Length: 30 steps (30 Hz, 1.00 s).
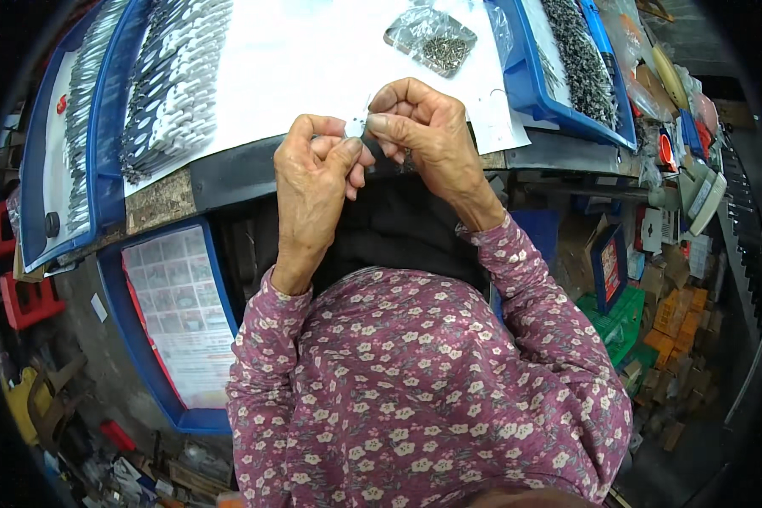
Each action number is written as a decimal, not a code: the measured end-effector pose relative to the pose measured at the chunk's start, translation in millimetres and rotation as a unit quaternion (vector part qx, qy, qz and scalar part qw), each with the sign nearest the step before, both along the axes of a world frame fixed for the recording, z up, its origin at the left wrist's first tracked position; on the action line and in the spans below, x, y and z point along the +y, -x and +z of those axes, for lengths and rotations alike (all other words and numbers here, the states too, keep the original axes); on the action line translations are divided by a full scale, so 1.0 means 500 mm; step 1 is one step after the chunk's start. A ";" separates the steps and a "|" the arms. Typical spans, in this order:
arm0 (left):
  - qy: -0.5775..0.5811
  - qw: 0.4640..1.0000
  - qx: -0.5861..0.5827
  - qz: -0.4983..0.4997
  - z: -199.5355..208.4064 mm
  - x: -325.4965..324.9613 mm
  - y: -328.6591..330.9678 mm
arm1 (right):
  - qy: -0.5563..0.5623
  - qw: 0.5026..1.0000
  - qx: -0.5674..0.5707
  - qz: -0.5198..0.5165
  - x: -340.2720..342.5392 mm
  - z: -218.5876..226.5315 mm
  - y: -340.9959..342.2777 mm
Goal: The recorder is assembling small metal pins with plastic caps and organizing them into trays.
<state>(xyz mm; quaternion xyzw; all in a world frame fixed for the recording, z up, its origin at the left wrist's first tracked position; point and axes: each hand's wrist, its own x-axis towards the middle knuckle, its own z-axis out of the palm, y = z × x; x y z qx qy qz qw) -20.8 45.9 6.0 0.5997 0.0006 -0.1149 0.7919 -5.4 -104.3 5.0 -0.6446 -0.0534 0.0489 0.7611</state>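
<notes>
Both hands meet in front of me at the near edge of the workbench. My left hand point(311, 182) is closed, its thumb and forefinger pinching a small pale piece point(355, 127). My right hand point(432, 140) is closed too, thumb and bent forefinger pressed together at the same spot. The piece is tiny and mostly covered by the fingertips, so its kind is unclear. Beyond the hands lies white paper point(305, 59) on the bench. A tray of small metal parts point(445, 54) in clear plastic sits on it, and a stack of white and dark flat parts point(178, 93) lies to the left.
Blue trays point(103, 127) with rows of thin metal parts stand at the left. Another blue tray point(559, 110) holds dark small parts at the right. Below the bench are a blue-framed sheet point(182, 317), a green crate point(622, 326) and orange boxes point(673, 317).
</notes>
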 end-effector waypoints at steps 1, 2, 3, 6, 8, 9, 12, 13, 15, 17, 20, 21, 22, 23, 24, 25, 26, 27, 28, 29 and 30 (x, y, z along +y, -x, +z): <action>-0.015 1.000 -0.002 0.005 0.001 -0.001 0.000 | -0.002 1.000 -0.001 -0.007 0.001 -0.001 0.000; -0.016 1.000 -0.001 0.006 -0.001 -0.002 0.001 | -0.002 1.000 -0.001 -0.007 0.003 -0.001 0.001; -0.027 1.000 -0.008 0.012 -0.002 -0.004 0.001 | 0.005 1.000 0.006 -0.014 0.005 -0.001 0.002; -0.047 0.998 -0.021 0.020 -0.004 -0.009 0.002 | 0.031 0.999 0.004 -0.032 0.007 0.000 0.006; -0.055 0.998 -0.028 0.020 -0.003 -0.014 0.002 | 0.049 0.998 -0.004 -0.043 0.008 0.003 0.009; -0.089 0.994 -0.050 0.035 -0.002 -0.017 0.003 | 0.069 0.996 -0.020 -0.058 0.012 0.006 0.010; -0.160 0.977 -0.118 0.077 -0.011 -0.029 0.003 | 0.101 0.990 -0.046 -0.086 0.020 0.011 0.014; -0.196 0.961 -0.164 0.104 -0.014 -0.033 0.003 | 0.111 0.988 -0.055 -0.097 0.022 0.012 0.014; -0.228 0.952 -0.174 0.104 -0.003 -0.037 0.005 | 0.102 0.988 -0.059 -0.100 0.023 0.000 0.011; -0.258 0.943 -0.185 0.102 0.000 -0.037 0.004 | 0.094 0.988 -0.063 -0.105 0.019 -0.009 0.008; -0.228 0.950 -0.192 0.090 -0.008 -0.031 0.000 | 0.069 0.994 -0.039 -0.081 0.014 -0.010 0.004; -0.209 0.957 -0.183 0.082 -0.012 -0.029 -0.001 | 0.065 0.995 -0.046 -0.064 0.014 -0.008 0.004; -0.189 0.963 -0.175 0.073 -0.015 -0.028 -0.002 | 0.061 0.996 -0.053 -0.047 0.013 -0.006 0.004; -0.188 0.964 -0.176 0.072 -0.018 -0.028 -0.003 | 0.062 0.995 -0.054 -0.050 0.012 -0.006 0.004; -0.171 0.968 -0.170 0.070 -0.019 -0.028 -0.003 | 0.061 0.996 -0.059 -0.035 0.012 -0.005 0.003; -0.153 0.972 -0.163 0.068 -0.019 -0.028 -0.003 | 0.059 0.996 -0.065 -0.021 0.012 -0.005 0.003; -0.149 0.973 -0.166 0.063 -0.017 -0.029 -0.005 | 0.062 0.995 -0.067 -0.026 0.009 -0.005 0.003; -0.146 0.977 -0.147 0.054 -0.013 -0.029 -0.006 | 0.084 0.993 -0.073 -0.029 0.009 -0.005 0.004; -0.143 0.980 -0.128 0.044 -0.010 -0.028 -0.006 | 0.105 0.991 -0.080 -0.033 0.008 -0.004 0.006; -0.145 0.981 -0.122 0.033 -0.009 -0.023 -0.005 | 0.097 0.992 -0.072 -0.031 0.009 0.000 0.007; -0.143 0.981 -0.126 0.031 -0.004 -0.021 -0.005 | 0.099 0.992 -0.075 -0.035 0.008 0.000 0.006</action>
